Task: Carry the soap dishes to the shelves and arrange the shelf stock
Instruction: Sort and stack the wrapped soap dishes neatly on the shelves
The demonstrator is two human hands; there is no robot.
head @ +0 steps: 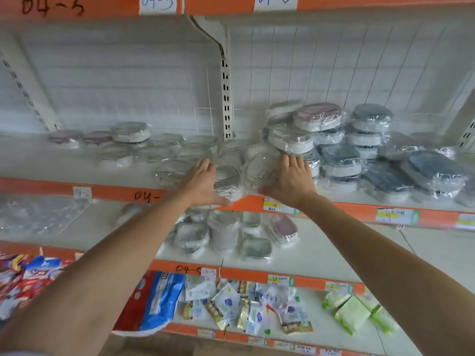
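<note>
2 flat-fingered hands, left hand (203,179) and right hand (293,178), against wrapped soap dishes (246,173), dark stacks (370,140) just beside.

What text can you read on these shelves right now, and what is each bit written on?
"04-3": handwritten on the top shelf's orange edge.
"04-3": white tag beside it.
"04-": orange edge of the soap dish shelf; the rest is hidden by the left forearm.
"04-5": orange edge of the shelf below.
Yellow price tags and packet print: too blurred to read.
</note>
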